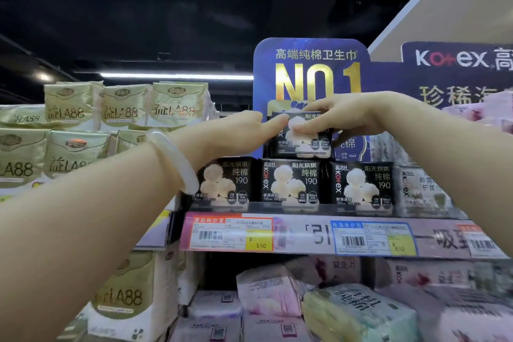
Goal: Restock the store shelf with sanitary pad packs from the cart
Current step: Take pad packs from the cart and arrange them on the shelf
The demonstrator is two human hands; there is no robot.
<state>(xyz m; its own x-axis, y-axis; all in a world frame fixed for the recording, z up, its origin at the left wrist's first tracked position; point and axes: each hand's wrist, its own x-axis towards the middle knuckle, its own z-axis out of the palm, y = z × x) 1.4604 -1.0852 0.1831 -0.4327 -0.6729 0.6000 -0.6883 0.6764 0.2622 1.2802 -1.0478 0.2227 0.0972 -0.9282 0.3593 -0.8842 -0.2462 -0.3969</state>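
From the head camera: a right hand (337,116) pinches a black pad pack (301,136) onto the second tier, atop the row of black packs (291,183) on the top shelf (319,233); the left hand (236,130), grip released, steadies its edge. Label faces outward, long axis across the shelf; squaring it and letting go likely comes next

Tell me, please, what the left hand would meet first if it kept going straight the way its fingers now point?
Most likely the upper black pack that the right hand grips: the left hand points right at its left edge, fingertip at or just touching it. Depth is unclear.
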